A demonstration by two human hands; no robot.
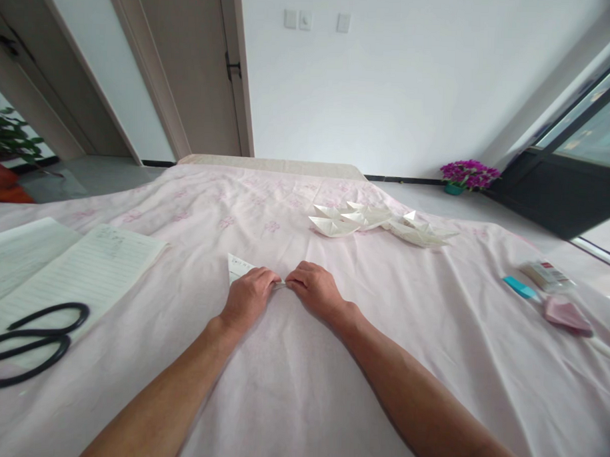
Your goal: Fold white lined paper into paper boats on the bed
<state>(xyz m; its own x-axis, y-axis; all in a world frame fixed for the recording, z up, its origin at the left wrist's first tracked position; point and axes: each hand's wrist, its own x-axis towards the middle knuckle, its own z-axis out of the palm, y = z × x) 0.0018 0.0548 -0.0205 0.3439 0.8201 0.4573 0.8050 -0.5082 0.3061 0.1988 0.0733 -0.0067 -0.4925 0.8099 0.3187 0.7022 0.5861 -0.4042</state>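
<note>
A folded sheet of paper [239, 267] with faint writing on it lies between my hands, on the pale pink cloth [299, 388]. Its pointed left corner sticks out past my left hand [251, 293], which is closed on the paper with thumb and fingers pinched together. Close by on the right, my right hand [315, 287] pinches the same paper at its other end. Only a thin strip of it shows between the fingertips; the rest is covered by my hands. Farther back rest several folded paper boats [338, 223], grouped together.
At the left an open lined notebook [118, 255] lies under black-handled scissors [65, 340]. To the right are a blue object [519, 286], a clear-wrapped packet [548, 275] and a pink item [567, 316]. Purple flowers [469, 174] stand on the floor beyond.
</note>
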